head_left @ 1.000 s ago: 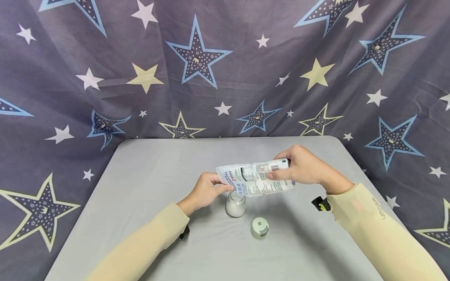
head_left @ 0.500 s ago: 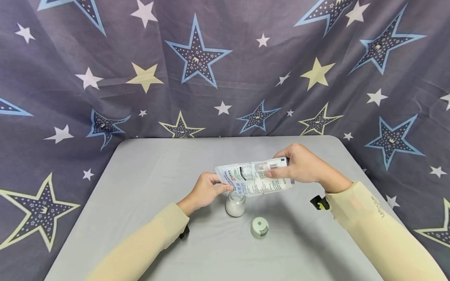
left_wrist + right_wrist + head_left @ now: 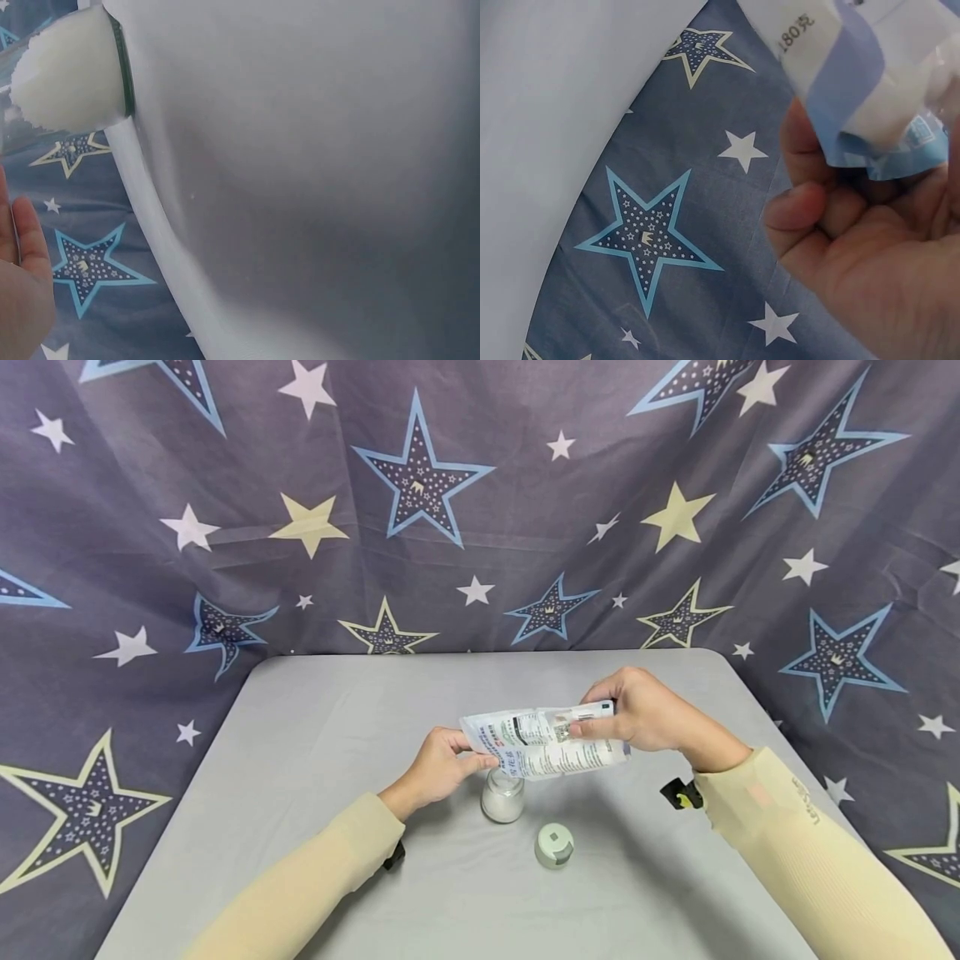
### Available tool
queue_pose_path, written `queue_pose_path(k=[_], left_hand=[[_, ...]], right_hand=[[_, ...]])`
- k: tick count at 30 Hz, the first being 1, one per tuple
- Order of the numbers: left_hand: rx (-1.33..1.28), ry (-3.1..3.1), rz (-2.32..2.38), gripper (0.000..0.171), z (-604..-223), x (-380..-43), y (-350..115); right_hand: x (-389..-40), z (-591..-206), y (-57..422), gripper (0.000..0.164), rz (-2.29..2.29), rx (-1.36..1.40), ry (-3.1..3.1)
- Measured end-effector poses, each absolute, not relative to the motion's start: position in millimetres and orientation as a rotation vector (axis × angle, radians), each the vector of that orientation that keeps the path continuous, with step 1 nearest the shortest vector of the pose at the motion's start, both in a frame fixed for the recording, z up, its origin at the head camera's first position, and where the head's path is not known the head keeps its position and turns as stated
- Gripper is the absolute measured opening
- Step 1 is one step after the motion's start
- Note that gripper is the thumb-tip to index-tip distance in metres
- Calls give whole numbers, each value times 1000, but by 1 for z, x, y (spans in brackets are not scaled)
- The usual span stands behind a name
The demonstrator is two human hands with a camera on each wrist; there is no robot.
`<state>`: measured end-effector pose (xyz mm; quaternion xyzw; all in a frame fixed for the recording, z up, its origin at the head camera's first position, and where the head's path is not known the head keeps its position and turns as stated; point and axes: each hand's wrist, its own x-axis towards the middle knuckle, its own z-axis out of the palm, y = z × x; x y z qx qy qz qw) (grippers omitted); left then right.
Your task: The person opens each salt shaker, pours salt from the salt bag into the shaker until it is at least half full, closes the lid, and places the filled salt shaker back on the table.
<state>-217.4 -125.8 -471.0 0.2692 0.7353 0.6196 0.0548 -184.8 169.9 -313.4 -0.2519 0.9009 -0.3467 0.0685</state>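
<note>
A white and blue printed plastic pouch [image 3: 543, 745] is held tilted in both hands, its left end lowest. My right hand [image 3: 648, 714] grips its raised right end, thumb across the printed face; the right wrist view shows fingers [image 3: 802, 210] curled at the pouch's blue-edged end. At the other end, my left hand [image 3: 438, 768] pinches the pouch between thumb and fingers, just above the mouth of a glass jar [image 3: 502, 800]. White grains [image 3: 71, 71] fill much of the jar in the left wrist view. The pouch covers part of the jar's mouth.
A pale green round lid [image 3: 554, 846] lies on the grey tabletop [image 3: 360, 718], to the right of the jar and nearer me. Behind the table hangs a dark curtain [image 3: 510, 527] with stars. Black straps [image 3: 682, 794] sit at the wrists.
The right end of the pouch rises a little and then dips again with my right hand. The left hand, jar and lid stay in place.
</note>
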Motion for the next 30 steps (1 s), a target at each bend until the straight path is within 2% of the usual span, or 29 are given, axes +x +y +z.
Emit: queue_pose_path(k=[30], left_hand=[[789,2241,1898,12,-469,-216,-127]], right_hand=[[-183,-313,169,17,-1005,-736,2726]])
